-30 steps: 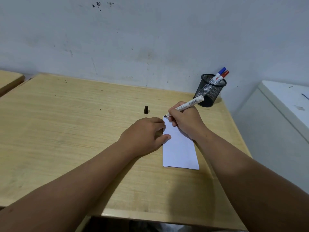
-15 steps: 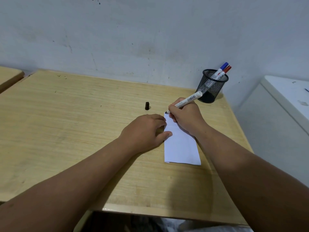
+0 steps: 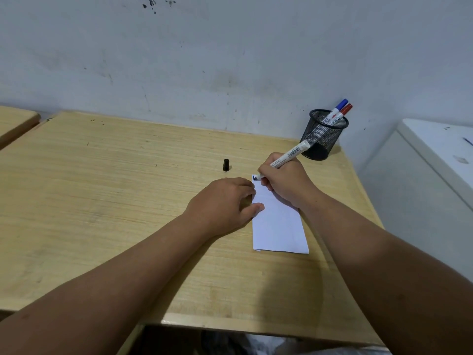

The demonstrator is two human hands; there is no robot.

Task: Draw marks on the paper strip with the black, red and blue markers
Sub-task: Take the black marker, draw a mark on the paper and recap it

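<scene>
A white paper strip lies on the wooden desk. My right hand grips the black marker, a white barrel with its tip touching the strip's far left corner, where a small dark mark shows. My left hand rests flat on the strip's left edge, its fingers pressing the paper down. The marker's black cap stands on the desk just beyond my left hand. The blue marker and red marker stand capped in a black mesh cup at the desk's far right corner.
A grey-white wall runs along the desk's far edge. A white cabinet stands to the right of the desk. Part of another wooden desk shows at the far left. The near desk edge lies below my forearms.
The marker tip has come down onto the strip's far left corner and a small dark mark now shows there. My left hand stays on the paper.
</scene>
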